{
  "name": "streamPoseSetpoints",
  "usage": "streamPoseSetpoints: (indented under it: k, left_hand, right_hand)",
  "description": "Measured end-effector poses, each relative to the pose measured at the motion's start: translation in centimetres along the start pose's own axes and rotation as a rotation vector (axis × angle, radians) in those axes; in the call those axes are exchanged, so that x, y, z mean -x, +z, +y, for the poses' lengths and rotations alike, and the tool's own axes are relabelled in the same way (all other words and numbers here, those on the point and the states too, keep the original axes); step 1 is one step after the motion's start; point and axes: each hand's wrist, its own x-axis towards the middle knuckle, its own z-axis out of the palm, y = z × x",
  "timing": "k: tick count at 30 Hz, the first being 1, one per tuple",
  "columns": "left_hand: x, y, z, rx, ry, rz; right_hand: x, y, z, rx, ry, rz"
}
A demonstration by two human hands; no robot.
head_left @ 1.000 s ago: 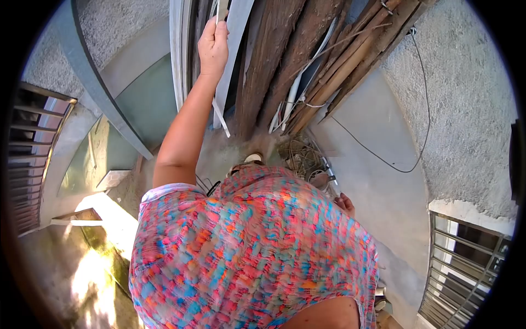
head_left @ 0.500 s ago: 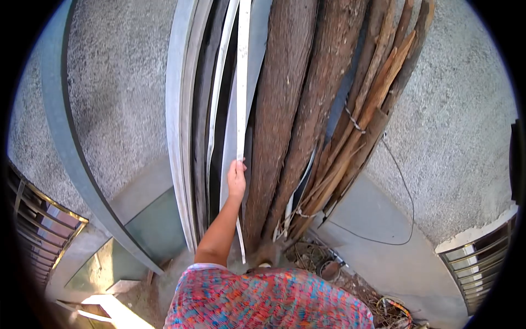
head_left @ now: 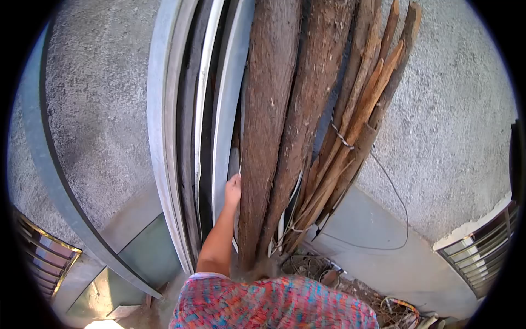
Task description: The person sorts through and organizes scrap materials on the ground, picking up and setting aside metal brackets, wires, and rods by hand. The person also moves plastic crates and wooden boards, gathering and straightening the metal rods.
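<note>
My left hand (head_left: 233,189) reaches up with its fingers closed on the thin white strip (head_left: 239,170), of which only a little shows at the fingertips. The hand is between a pale grey metal profile (head_left: 226,104) on its left and a thick brown log (head_left: 268,104) on its right. The rest of the strip is mostly hidden. My right hand is out of view.
Further metal profiles (head_left: 159,109) lean at the left, and split wood pieces (head_left: 356,115) tied with wire lean at the right. A curved grey beam (head_left: 66,192) stands at the far left. Twigs and debris (head_left: 356,290) lie at the lower right.
My left hand has moved slightly down relative to the view. The long white strip, broad and in front of the profiles before, now shows only as small bits beside the log.
</note>
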Motion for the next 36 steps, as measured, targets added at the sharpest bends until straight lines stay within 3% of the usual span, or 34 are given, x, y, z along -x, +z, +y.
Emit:
streamPoseSetpoints:
  k: [2,4,5,7,9,11,13,14,17,18,19,21,22,24,26,27,30,31,33,36]
  left_hand:
    - [-1.6,0.6,-3.1,0.248,-0.125,-0.189]
    - [-2.0,0.4,-3.0,0.529,-0.326,-0.275]
    - [-1.7,0.0,-0.6,0.709,-0.394,-0.314]
    - [-0.4,-0.6,-0.5,0.687,-0.296,-0.326]
    - [2.3,-0.8,1.7,0.586,-0.386,-0.095]
    - [4.3,-1.4,-0.8,0.573,-0.23,-0.092]
    - [8.5,-2.5,-1.2,0.471,-0.271,0.006]
    - [10.6,-2.5,-1.3,0.406,-0.415,0.132]
    - [17.2,-4.0,-6.5,0.281,-0.883,0.095]
    - [18.9,-5.1,-12.8,0.223,-1.102,0.025]
    - [21.5,-5.2,-13.7,0.074,-1.274,-0.092]
    - [25.8,-4.8,-12.9,-0.124,-1.342,-0.445]
    - [27.5,-3.6,-12.1,-0.337,-1.247,-0.754]
    - [29.7,-2.0,-13.4,-0.56,-1.078,-1.08]
    - [32.4,-0.2,-17.5,-0.459,-0.895,-1.345]
    - [32.6,1.9,-15.3,-0.473,-0.863,-1.369]
    - [34.2,8.6,-7.1,-0.643,-0.39,-1.679]
    - [35.3,10.6,-4.6,-0.68,-0.281,-1.735]
    - [38.3,14.1,-0.5,-0.565,-0.48,-1.423]
    - [44.7,19.3,5.9,-0.568,-0.496,-1.367]
  right_hand:
    - [0.1,-1.0,0.9,-0.026,-0.095,-0.049]
    - [3.4,-0.3,-4.0,-0.507,-0.114,-0.221]
    - [3.4,0.0,-3.9,-0.191,-0.178,-0.103]
    - [4.9,0.2,-5.1,-0.291,-0.166,-0.11]
    - [6.1,-0.3,-5.9,-0.125,0.007,-0.065]
    - [8.4,0.2,-6.1,-0.258,0.085,-0.026]
    - [10.3,-0.2,-4.7,-0.065,0.124,0.058]
    - [11.3,-0.3,-3.2,-0.079,0.14,0.09]
    - [13.8,-0.8,4.3,-0.159,0.351,0.179]
    - [15.5,-0.6,5.4,-0.149,0.409,0.221]
    - [16.9,-0.3,6.5,-0.138,0.462,0.249]
    - [19.5,0.4,10.0,-0.257,0.577,0.3]
    - [20.3,0.6,12.2,-0.334,0.653,0.285]
    - [22.4,1.3,15.6,-0.447,0.707,0.321]
    - [23.8,2.1,19.0,-0.589,0.775,0.36]
    - [24.4,2.4,20.4,-0.625,0.77,0.373]
    - [25.8,2.2,26.2,-0.823,0.736,0.359]
    - [26.3,2.0,28.6,-0.85,0.732,0.362]
    - [27.6,0.5,32.3,-0.964,0.644,0.456]
    - [31.6,-3.6,36.4,-0.938,0.702,0.57]
